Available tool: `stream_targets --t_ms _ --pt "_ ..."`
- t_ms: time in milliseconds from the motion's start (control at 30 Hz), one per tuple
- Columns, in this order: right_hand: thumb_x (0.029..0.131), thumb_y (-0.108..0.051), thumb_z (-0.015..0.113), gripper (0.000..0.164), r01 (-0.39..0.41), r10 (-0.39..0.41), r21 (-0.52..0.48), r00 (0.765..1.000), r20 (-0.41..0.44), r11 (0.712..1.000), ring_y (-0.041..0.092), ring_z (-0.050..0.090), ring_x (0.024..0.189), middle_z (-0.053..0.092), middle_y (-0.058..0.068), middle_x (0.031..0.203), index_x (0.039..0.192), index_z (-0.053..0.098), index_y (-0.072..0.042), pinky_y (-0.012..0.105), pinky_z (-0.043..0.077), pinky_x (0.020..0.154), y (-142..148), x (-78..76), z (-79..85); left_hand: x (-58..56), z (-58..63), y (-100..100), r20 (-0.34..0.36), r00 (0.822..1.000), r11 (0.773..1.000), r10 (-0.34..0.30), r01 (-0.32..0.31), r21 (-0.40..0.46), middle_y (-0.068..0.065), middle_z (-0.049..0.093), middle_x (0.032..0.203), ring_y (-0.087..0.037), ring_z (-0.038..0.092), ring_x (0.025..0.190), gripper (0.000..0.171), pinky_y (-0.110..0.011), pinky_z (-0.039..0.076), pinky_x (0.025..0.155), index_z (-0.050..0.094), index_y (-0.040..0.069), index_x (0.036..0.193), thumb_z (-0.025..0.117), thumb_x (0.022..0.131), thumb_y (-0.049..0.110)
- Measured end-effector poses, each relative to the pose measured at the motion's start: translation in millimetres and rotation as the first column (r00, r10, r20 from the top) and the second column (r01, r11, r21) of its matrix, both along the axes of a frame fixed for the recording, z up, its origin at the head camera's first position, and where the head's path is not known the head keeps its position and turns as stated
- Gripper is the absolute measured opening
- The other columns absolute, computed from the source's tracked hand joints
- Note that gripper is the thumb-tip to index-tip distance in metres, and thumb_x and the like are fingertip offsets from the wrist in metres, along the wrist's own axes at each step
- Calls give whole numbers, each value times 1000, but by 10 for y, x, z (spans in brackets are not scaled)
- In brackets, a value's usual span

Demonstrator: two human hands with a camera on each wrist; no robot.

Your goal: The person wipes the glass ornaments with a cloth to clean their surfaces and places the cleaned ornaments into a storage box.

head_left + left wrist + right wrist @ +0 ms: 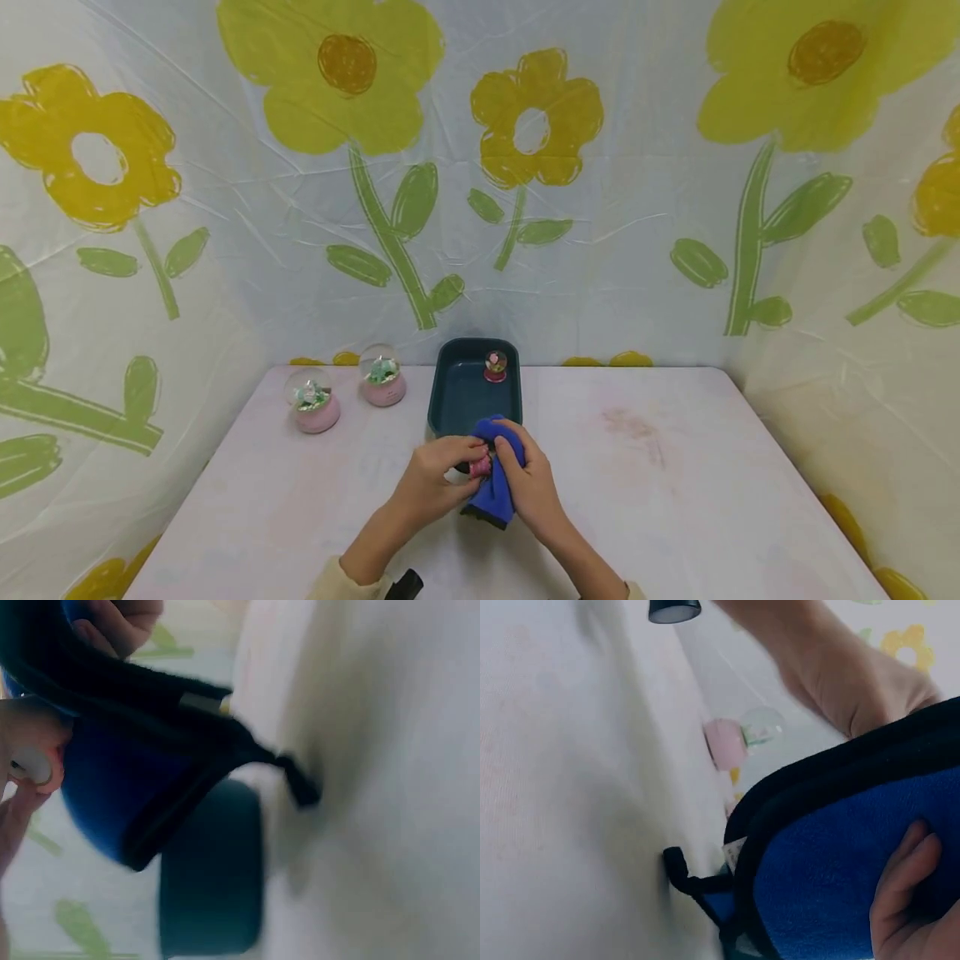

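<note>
Over the table, just in front of the dark teal tray (457, 404), my left hand (429, 477) pinches a small snow globe by its pink base (480, 467). Its pale underside (34, 766) faces the left wrist camera; the cloth hides the dome. My right hand (534, 483) grips a blue cloth with black edging (495, 493), folded about the globe's other end. In the right wrist view, fingers press into the blue cloth (825, 877). A black loop (300, 784) dangles from it. Another small snow globe (495, 365) with a reddish-pink base stands inside the tray, at the back right.
Two larger snow globes with pink bases, one nearer (315, 404) and one farther back (382, 379), stand left of the tray. A flower-printed sheet (630, 250) hangs behind the white table (675, 483). A black cylindrical object (405, 585) sits by my left wrist.
</note>
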State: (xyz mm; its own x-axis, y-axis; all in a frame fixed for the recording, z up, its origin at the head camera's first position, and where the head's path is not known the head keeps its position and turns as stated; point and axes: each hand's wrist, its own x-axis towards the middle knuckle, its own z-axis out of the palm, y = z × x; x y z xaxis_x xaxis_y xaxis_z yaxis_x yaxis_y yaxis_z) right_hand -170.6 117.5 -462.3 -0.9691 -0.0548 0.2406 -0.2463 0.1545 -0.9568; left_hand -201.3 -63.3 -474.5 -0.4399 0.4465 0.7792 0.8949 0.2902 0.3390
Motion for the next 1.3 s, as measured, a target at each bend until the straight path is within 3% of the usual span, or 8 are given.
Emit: stream_targets --t_ms 133,300,467,700,833,967,1200,1300 --pt "102 -30 52 33 55 -46 92 994 -94 994 22 61 107 61 7 125 132 56 -20 40 53 83 -13 3 -32 3 75 -5 -225 973 990 59 -87 -115 -7 71 104 -18 67 96 45 -28 52 86 73 3 104 89 63 6" --pt "98 -29 59 33 141 -85 203 962 -260 969 19 61 103 60 2 118 131 58 -24 43 52 83 -32 14 -66 44 33 5 139 990 998 15 -23 52 -4 72 98 -11 68 84 37 -25 55 74 72 6 101 87 67 4" --pt "96 -23 61 37 140 -61 212 939 -338 967 19 61 99 58 1 115 132 57 -26 41 54 79 -19 24 -81 124 58 33 492 863 961 -115 -29 274 -11 72 94 -20 70 76 33 -35 57 68 71 2 99 84 69 -4" --pt "92 1 59 41 79 -9 139 895 -445 987 23 60 104 60 7 118 131 56 -10 39 53 83 -8 55 34 145 82 35 676 656 889 -335 -19 458 -19 70 97 -24 70 85 34 -37 56 73 65 -10 101 81 70 -8" --pt "96 2 52 36 -11 28 53 942 -333 999 32 58 112 58 17 127 131 54 -2 43 50 89 -24 155 233 132 22 24 691 617 872 -378 -15 490 -19 70 101 -24 70 88 38 -37 56 76 64 -10 104 82 72 -4" --pt "104 -14 45 35 -67 64 -24 991 -114 997 36 51 122 50 16 139 138 50 -10 52 44 96 -4 114 178 124 -19 18 635 701 892 -325 5 451 -17 70 104 -23 69 91 37 -38 56 77 67 -6 106 81 72 -6" --pt "103 -36 46 38 -35 34 83 999 6 996 33 54 119 53 11 137 138 50 -22 53 46 93 13 26 71 64 2 -10 270 961 984 -64 16 177 -12 71 105 -21 69 94 39 -32 55 78 73 2 102 87 66 -4" --pt "102 -36 49 37 -3 9 156 999 -43 988 28 61 108 59 11 129 137 51 -22 48 52 85 -1 21 66 41 54 -23 33 999 999 29 -30 17 -8 71 104 -19 68 97 42 -29 52 84 73 2 103 88 64 -1"
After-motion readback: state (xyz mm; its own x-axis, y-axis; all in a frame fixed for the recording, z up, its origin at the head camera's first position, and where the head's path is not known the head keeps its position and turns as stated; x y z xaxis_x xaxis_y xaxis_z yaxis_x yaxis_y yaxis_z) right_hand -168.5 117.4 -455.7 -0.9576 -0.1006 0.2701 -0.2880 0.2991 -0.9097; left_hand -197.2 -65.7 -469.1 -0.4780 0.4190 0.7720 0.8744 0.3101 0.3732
